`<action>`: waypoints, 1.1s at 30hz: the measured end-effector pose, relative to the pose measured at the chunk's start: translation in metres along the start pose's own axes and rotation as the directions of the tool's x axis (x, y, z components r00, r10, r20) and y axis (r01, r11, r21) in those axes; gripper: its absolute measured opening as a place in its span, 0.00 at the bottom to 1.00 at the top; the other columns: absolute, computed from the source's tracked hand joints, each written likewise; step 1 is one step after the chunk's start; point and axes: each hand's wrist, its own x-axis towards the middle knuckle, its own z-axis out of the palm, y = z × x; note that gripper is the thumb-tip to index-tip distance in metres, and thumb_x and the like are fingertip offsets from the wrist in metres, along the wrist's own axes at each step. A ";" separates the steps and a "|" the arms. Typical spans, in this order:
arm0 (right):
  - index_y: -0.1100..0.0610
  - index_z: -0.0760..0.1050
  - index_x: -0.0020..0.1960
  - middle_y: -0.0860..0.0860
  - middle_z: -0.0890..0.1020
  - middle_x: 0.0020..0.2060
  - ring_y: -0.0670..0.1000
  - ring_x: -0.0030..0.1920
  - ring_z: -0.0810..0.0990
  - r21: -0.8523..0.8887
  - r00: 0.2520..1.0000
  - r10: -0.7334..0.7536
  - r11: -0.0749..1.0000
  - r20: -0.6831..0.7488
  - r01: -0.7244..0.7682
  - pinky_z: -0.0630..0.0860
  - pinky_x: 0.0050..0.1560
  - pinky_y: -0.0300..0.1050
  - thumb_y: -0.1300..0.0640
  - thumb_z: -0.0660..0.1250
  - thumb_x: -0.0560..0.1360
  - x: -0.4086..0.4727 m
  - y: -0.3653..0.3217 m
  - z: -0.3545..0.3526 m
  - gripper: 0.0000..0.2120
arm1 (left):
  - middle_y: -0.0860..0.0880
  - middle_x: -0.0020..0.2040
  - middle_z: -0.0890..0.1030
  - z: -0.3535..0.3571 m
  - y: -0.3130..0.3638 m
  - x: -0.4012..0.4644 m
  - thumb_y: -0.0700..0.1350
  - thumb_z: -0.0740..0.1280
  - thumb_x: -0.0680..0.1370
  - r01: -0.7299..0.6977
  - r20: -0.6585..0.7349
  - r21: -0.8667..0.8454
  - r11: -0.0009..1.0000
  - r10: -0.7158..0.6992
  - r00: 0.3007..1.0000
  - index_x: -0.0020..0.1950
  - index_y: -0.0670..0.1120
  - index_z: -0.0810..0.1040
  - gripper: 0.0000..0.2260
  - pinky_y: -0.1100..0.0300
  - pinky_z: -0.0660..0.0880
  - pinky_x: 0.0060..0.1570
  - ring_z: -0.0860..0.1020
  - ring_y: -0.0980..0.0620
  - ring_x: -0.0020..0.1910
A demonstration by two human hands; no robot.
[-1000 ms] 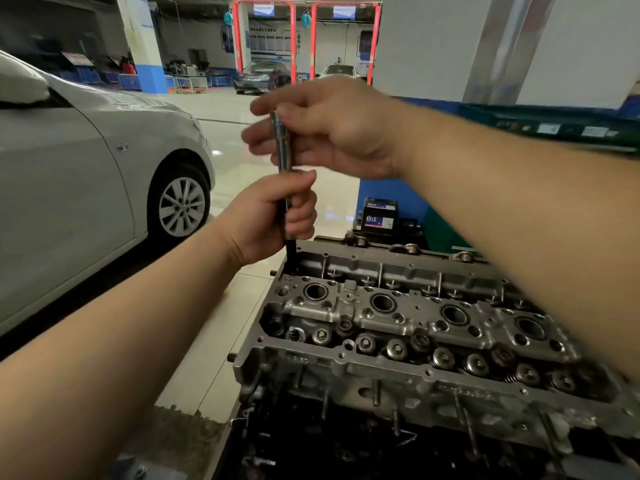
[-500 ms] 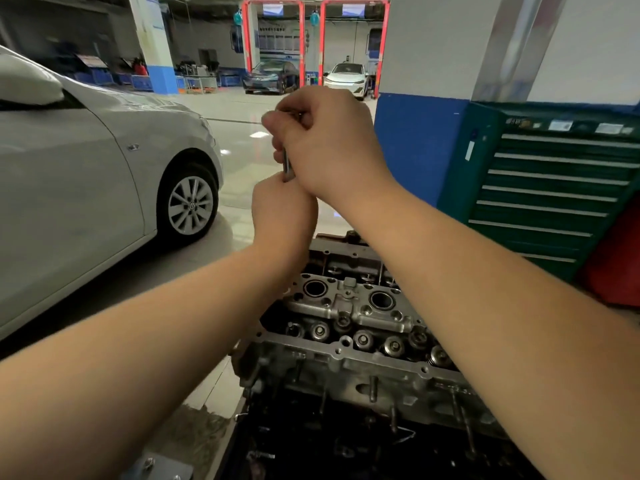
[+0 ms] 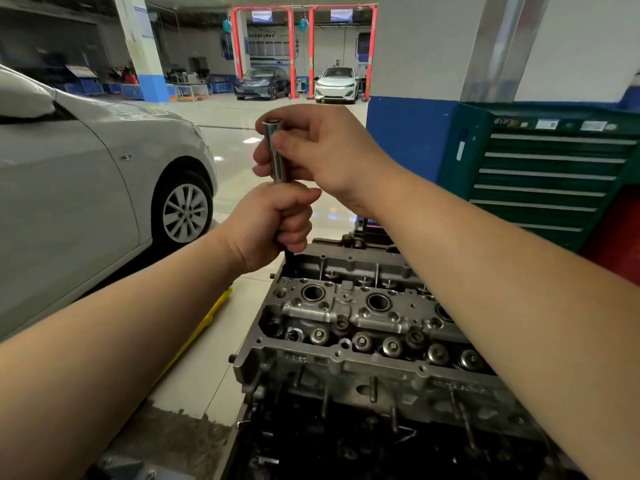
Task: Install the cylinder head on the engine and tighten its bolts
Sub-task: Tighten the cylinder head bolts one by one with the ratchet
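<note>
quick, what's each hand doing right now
Left hand: fingers curled round the lower part of the metal tool.
Right hand: fingers gripping the tool's upper part.

A car repair workshop is shown: a silver car (image 3: 86, 188) is parked on the glossy tiled floor (image 3: 277, 116), two more cars (image 3: 334, 85) are seen beside red lift posts (image 3: 237, 50) in the far bay, a green tool cabinet (image 3: 554, 174) is set against the wall, and a bare cylinder head (image 3: 363, 317) is mounted in front
</note>
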 end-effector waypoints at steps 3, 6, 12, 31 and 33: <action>0.56 0.82 0.56 0.54 0.88 0.48 0.54 0.51 0.88 -0.153 0.993 0.010 0.988 -0.116 -0.027 0.82 0.61 0.60 0.58 0.66 0.84 -0.006 -0.002 0.005 0.06 | 0.49 0.26 0.55 0.009 -0.003 -0.003 0.41 0.63 0.81 -0.043 -0.105 0.007 0.999 0.044 0.994 0.33 0.50 0.56 0.21 0.57 0.56 0.31 0.53 0.50 0.27; 0.52 0.81 0.66 0.47 0.86 0.57 0.47 0.59 0.84 -0.337 0.981 0.043 0.936 -0.190 -0.106 0.78 0.66 0.51 0.49 0.68 0.82 -0.031 0.001 -0.010 0.15 | 0.46 0.29 0.66 0.018 -0.003 -0.010 0.44 0.64 0.84 -0.084 -0.221 0.127 0.988 0.110 0.969 0.38 0.44 0.68 0.15 0.54 0.64 0.35 0.64 0.48 0.27; 0.47 0.80 0.66 0.39 0.83 0.55 0.41 0.57 0.81 -0.635 0.897 0.096 0.673 -0.432 -0.378 0.73 0.61 0.39 0.48 0.70 0.80 -0.140 0.018 -0.141 0.15 | 0.58 0.54 0.82 0.019 -0.010 -0.028 0.52 0.75 0.76 -0.180 -0.554 0.425 0.887 0.412 0.723 0.62 0.56 0.74 0.17 0.68 0.76 0.40 0.81 0.66 0.47; 0.55 0.79 0.61 0.58 0.81 0.58 0.63 0.60 0.79 -0.469 0.402 0.370 -0.110 -0.838 -0.876 0.78 0.60 0.57 0.45 0.65 0.83 -0.361 0.104 -0.302 0.15 | 0.56 0.31 0.71 0.058 -0.019 -0.005 0.60 0.65 0.78 -0.262 -0.611 0.263 0.929 0.370 0.699 0.38 0.59 0.71 0.11 0.52 0.66 0.37 0.67 0.54 0.31; 0.57 0.79 0.59 0.59 0.83 0.55 0.63 0.57 0.81 -0.427 0.388 0.374 -0.022 -0.842 -0.904 0.79 0.57 0.56 0.47 0.65 0.83 -0.351 0.101 -0.294 0.14 | 0.55 0.32 0.71 0.056 -0.019 -0.006 0.60 0.65 0.79 -0.262 -0.608 0.289 0.921 0.388 0.693 0.38 0.60 0.71 0.12 0.51 0.67 0.39 0.68 0.52 0.33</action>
